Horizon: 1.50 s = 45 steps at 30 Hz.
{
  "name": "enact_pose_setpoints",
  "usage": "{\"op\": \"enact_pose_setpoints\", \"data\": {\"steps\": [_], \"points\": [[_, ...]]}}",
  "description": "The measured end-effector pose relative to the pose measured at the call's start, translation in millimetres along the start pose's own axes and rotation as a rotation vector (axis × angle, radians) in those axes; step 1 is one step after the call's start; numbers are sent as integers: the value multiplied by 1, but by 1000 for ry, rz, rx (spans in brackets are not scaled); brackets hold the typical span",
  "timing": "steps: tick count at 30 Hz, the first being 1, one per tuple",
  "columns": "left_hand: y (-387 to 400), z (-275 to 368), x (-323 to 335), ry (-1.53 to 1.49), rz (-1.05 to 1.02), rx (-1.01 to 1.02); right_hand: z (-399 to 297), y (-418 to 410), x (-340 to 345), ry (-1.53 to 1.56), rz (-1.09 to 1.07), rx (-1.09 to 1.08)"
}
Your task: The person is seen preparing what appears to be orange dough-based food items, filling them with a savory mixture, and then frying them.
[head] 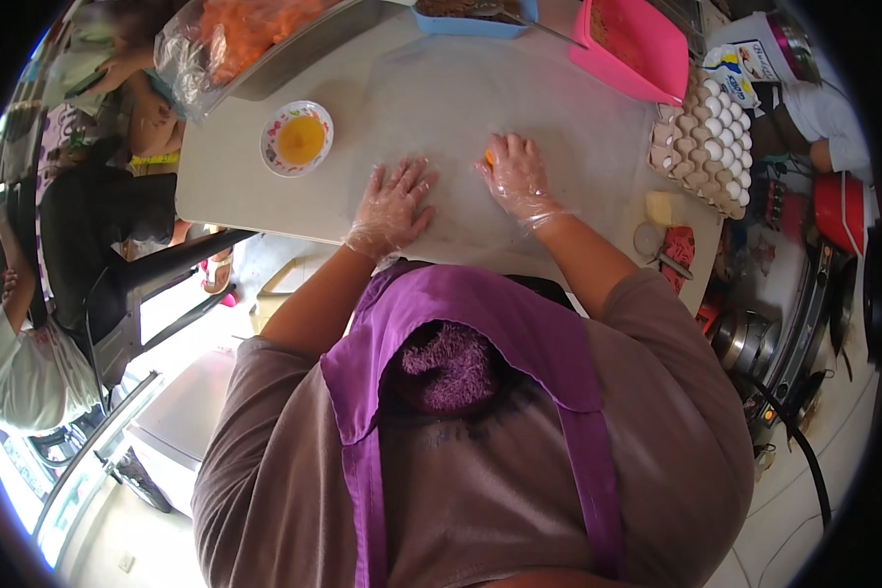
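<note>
My left hand [395, 208], in a clear plastic glove, lies palm down on a plastic sheet [448, 140] over the pale table [224, 165], fingers spread and nothing seen in it. To its right, my right hand [513, 170], gloved too, is curled over a small orange piece [489, 157] that shows beside the thumb side; most of that piece is hidden. A patterned bowl [267, 140] with yellow liquid [300, 140] stands beyond my left hand. At the far edge, a blue container [456, 28] holds brown filling with a spoon [540, 28] lying across it.
A plastic bag of orange food [242, 37] rests in a metal tray [294, 50] at the far left. A pink container [636, 62] and a carton of white eggs [676, 147] stand right. Nearer are a yellow block [663, 208] and a red packet [678, 253]. People are on both sides.
</note>
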<state>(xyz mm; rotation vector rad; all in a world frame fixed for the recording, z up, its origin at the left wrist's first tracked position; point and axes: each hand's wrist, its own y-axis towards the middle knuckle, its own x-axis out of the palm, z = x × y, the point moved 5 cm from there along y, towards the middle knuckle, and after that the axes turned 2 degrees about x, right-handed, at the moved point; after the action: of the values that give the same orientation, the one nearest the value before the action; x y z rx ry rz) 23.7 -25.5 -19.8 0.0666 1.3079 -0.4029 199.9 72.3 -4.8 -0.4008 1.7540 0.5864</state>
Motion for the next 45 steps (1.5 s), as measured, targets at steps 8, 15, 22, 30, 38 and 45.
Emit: {"op": "enact_pose_setpoints", "data": {"steps": [8, 15, 22, 30, 38, 45], "points": [[3, 2, -1, 0, -59, -17, 40, 26, 2, 197, -88, 35], [4, -27, -25, -700, 282, -169, 57, 22, -45, 1617, -111, 629], [36, 70, -50, -2109, -200, -790, -23, 8, -88, 1707, -52, 405], [64, 65, -39, -2465, 247, -404, -43, -5, -98, 1511, -201, 424], [62, 66, -92, -2539, 237, -336, -40, -4, -105, 919, 344, 165], [66, 89, -102, -2629, 286, -2, -60, 2, -154, 647, 690, -188]]}}
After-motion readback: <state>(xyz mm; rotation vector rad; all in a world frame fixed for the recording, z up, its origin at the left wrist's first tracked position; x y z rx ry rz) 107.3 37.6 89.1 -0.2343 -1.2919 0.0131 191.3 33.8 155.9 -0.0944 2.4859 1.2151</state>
